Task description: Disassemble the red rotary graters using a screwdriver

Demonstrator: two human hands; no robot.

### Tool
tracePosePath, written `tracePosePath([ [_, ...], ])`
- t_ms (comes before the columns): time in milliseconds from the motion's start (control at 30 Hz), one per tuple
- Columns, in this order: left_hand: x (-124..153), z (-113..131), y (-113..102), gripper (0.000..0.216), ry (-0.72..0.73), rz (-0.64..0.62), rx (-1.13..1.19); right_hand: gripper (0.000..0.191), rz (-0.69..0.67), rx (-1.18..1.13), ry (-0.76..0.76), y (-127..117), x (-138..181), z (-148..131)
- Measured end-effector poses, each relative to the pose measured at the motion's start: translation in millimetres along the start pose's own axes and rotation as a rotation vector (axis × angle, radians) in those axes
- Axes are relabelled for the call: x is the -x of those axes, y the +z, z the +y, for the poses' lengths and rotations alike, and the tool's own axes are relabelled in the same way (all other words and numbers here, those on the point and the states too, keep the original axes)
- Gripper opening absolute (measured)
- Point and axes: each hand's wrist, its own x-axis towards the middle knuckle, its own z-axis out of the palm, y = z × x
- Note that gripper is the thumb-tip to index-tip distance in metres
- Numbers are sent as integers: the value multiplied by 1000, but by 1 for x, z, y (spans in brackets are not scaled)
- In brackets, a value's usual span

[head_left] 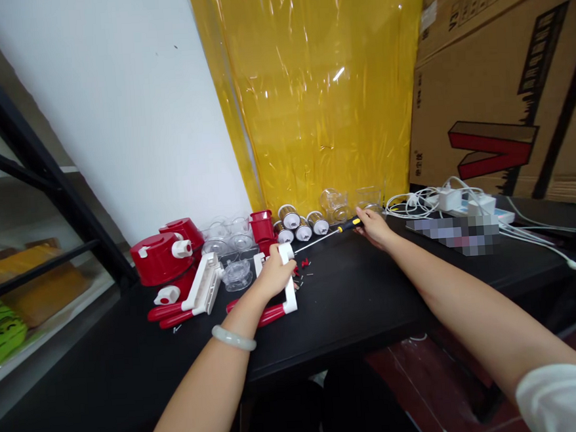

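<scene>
My left hand (273, 273) is closed around a white crank arm (291, 301), which stands on the black table with a red handle (271, 314) at its lower end. In my right hand (373, 227) is a screwdriver (350, 224) with a black and yellow grip. Its long shaft points left, and the tip is at the upper end of the crank arm; whether it sits on a screw I cannot tell. Small red parts (305, 263) and several screws (301, 283) lie just right of my left hand. More white crank arms with red handles (206, 284) rest to the left.
Red housings (157, 259), clear plastic cups (240, 242), a red hopper (262, 226) and metal drums with white ends (303, 231) line the table's back. White cables and chargers (449, 199) lie at right, by a large cardboard box (501, 89). A yellow plastic curtain (319, 95) hangs behind.
</scene>
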Motion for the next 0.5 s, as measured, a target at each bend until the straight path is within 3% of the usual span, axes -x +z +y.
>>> tracePosePath([
  [333, 3, 4, -1, 42, -14, -7, 29, 16, 17, -163, 108, 5, 4, -7],
  [500, 4, 6, -1, 45, -42, -12, 15, 12, 25, -227, 155, 4, 3, -9],
])
